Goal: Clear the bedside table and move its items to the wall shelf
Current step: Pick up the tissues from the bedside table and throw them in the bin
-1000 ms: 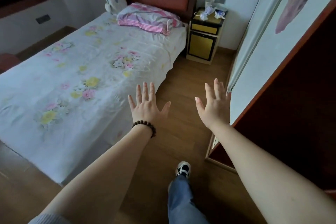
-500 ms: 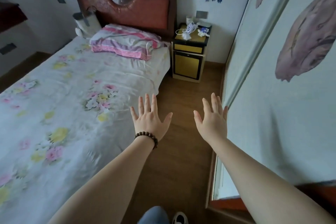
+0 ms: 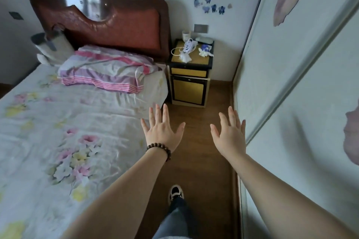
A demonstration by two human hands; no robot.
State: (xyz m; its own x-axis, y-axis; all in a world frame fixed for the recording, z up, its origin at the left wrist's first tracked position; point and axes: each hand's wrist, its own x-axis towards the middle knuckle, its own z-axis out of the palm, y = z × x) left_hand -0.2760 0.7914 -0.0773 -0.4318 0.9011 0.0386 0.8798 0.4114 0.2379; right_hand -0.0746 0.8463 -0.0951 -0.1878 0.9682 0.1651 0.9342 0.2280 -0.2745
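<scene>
- Bedside table (image 3: 191, 75) – the unit to be cleared – stands at the far end of the floor strip, between the bed (image 3: 68, 122) and the wardrobe door (image 3: 291, 93), against the back wall. No item on it has been taken yet.
- Nearest the camera: one shoe (image 3: 175, 192) on the wooden floor, toe towards the table.
- Left hand (image 3: 162, 132): fingers straight and spread, palm down, holding nothing. It hangs over the edge of the bed. A bead bracelet (image 3: 159, 149) sits on the wrist.
- Right hand (image 3: 231, 136): fingers likewise straight and spread, holding nothing, close to the wardrobe door. The two hands are apart, and both are well short of the table.
- Table top, front left: a crumpled white item (image 3: 184, 57), probably soft and light. Pinch it at the bunched middle.
- Centre: a coiled white cable (image 3: 189, 45). Judged limp and light – gather the whole coil in one grasp, so that no loop trails or snags its neighbours.
- Right: a small blue-and-white object (image 3: 206, 49), too small to identify. Handle as fragile until known.
- Rear: a white cup (image 3: 186, 35) and a flat white object (image 3: 204, 40). The cup is probably rigid and breakable; grip it round the body and keep it upright, as its contents cannot be seen.
- The wall shelf is not in view.
</scene>
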